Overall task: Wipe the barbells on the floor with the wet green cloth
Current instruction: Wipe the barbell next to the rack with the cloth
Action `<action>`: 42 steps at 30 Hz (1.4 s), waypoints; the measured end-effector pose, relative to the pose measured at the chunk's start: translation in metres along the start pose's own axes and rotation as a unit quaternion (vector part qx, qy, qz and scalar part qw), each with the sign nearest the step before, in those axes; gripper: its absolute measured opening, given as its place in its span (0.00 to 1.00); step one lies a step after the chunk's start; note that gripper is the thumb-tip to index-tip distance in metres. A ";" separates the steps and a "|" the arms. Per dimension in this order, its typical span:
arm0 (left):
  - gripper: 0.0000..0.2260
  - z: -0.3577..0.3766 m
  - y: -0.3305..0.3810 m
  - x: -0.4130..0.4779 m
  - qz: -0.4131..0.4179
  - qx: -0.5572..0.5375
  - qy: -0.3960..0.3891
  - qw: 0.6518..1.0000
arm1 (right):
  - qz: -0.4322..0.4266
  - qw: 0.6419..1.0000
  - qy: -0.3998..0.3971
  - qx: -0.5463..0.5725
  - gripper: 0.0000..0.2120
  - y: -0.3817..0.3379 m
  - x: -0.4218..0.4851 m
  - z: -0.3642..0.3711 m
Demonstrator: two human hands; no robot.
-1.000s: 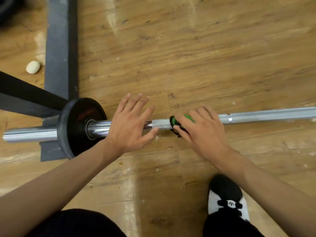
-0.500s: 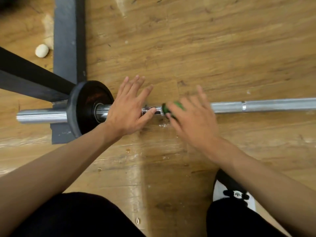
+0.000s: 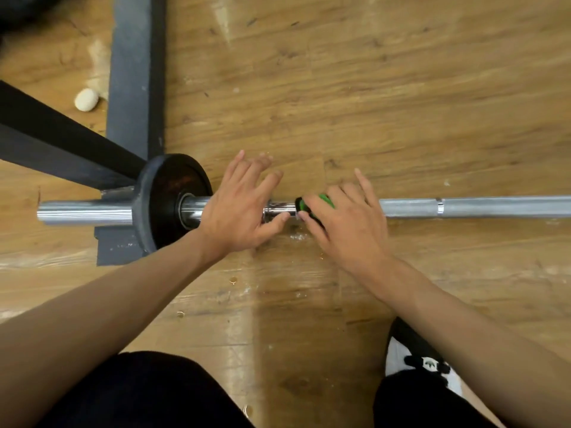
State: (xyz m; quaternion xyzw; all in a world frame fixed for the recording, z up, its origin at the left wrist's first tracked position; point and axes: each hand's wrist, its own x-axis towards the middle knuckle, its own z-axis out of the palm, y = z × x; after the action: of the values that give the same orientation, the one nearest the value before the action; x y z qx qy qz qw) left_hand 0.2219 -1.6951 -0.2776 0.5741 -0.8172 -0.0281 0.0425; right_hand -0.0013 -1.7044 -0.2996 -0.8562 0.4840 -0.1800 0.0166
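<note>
A barbell [image 3: 479, 206] lies on the wooden floor [image 3: 340, 88], its length running from the left side to the right edge of the view. A black plate [image 3: 167, 205] sits on its left end, and a short stretch of bare chrome sleeve sticks out beyond the plate. The left hand [image 3: 238, 208] rests flat on the bar just right of the plate, fingers straight and spread apart, pointing away from the person, with the thumb tip touching the near side of the bar. Just beside it, the right hand [image 3: 346, 220] covers a green cloth [image 3: 323, 201] wrapped on the bar. The thumb is tucked against the near side and most fingers bend over the top, clamping the cloth to the steel, while one finger points out straight. Only a small green and dark fold shows past the knuckles. The two thumbs are near each other but apart, with a short shiny piece of bar between them. Behind the plate a dark metal frame [image 3: 136, 88] lies on the floor, one beam running away from the person and another slanting in from the left. A small white lump [image 3: 86, 99] sits just left of the far beam. Near the bottom a black and white shoe [image 3: 426, 362] stands on the floor under the right forearm, beside black trousers [image 3: 139, 393].
</note>
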 end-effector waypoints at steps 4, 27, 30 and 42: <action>0.34 -0.003 -0.002 0.000 0.002 0.008 -0.008 1.000 | 0.089 0.995 0.027 -0.040 0.14 0.061 -0.030 -0.026; 0.33 -0.002 0.001 -0.001 0.003 0.054 -0.005 0.999 | 0.067 0.997 -0.020 -0.012 0.15 -0.008 -0.008 -0.003; 0.32 -0.004 0.001 -0.003 0.003 0.052 -0.010 0.999 | -0.001 0.999 -0.050 0.020 0.15 -0.034 0.007 0.012; 0.32 -0.005 0.004 -0.005 0.009 0.054 -0.008 0.998 | 0.191 0.981 0.042 0.000 0.17 0.057 -0.044 -0.029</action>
State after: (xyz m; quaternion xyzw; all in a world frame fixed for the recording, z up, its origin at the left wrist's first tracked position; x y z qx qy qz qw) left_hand 0.2203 -1.6890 -0.2721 0.5683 -0.8227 0.0124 0.0054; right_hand -0.0784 -1.6942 -0.2970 -0.7398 0.6388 -0.2090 0.0300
